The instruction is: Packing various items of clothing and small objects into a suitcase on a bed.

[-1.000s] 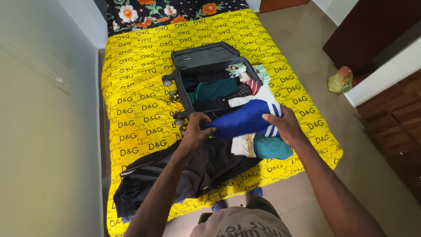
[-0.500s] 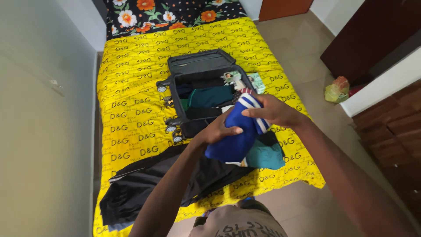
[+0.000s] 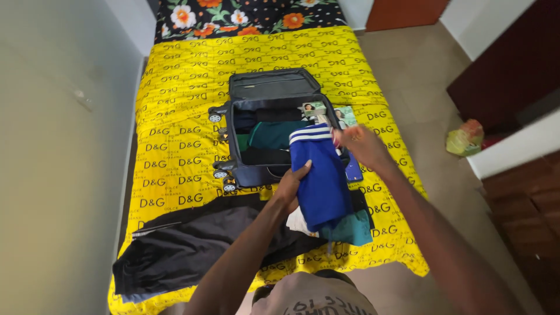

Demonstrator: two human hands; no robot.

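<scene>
**Head view: two hands on a folded blue garment beside an open suitcase**

Head camera, looking down at a bed with a yellow patterned cover (image 3: pixel 175 116). A blue garment with white stripes (image 3: pixel 319 175), folded into a long strip, lies partly over the near right corner of an open dark suitcase (image 3: pixel 256 131) and partly over a small pile of folded clothes (image 3: pixel 350 228) on the cover. Left hand (image 3: pixel 290 189): fingers flat against the garment's left edge, thumb on top, holding it lightly. Right hand (image 3: pixel 360 144): fingers closed on the garment's upper right corner, next to the striped end. Inside the suitcase, a dark green folded item (image 3: pixel 273 133) and other dark clothes; its lid (image 3: pixel 271 84) lies open on the far side. A black garment (image 3: pixel 192 245) is spread on the cover at lower left. A flowered pillow (image 3: pixel 245 11) lies at the head of the bed.
</scene>
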